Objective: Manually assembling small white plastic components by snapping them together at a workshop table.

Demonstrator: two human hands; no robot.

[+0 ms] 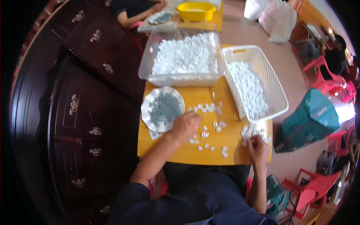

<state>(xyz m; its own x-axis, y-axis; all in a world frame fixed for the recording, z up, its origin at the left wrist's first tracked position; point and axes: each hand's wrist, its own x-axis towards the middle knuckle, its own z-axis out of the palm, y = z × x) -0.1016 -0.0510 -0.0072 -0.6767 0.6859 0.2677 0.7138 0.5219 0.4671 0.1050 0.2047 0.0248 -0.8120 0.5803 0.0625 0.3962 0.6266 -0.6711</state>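
Observation:
My left hand [186,125] is closed over the yellow table, its fingers curled. It is beside a scalloped white plate [144,119] heaped with small grey pieces [165,108], which look like nails or pins. What the fingers hold, if anything, is hidden. Small white plastic pieces [204,134], perhaps cable clips, lie scattered between my hands. Near the table's right edge my right hand [258,150] has its fingertips pinched together, touching the near side of a cluster of white pieces [247,131]. Whatever is in that pinch is too small to make out.
A clear plastic bin [180,79] full of white pieces stands at the back, and a white perforated basket [278,93] holds more on the right. Dark drawers [93,123] line the left. A green bag [309,116] stands right. Beyond, a person's arm [131,17] reaches near a yellow basin [195,15].

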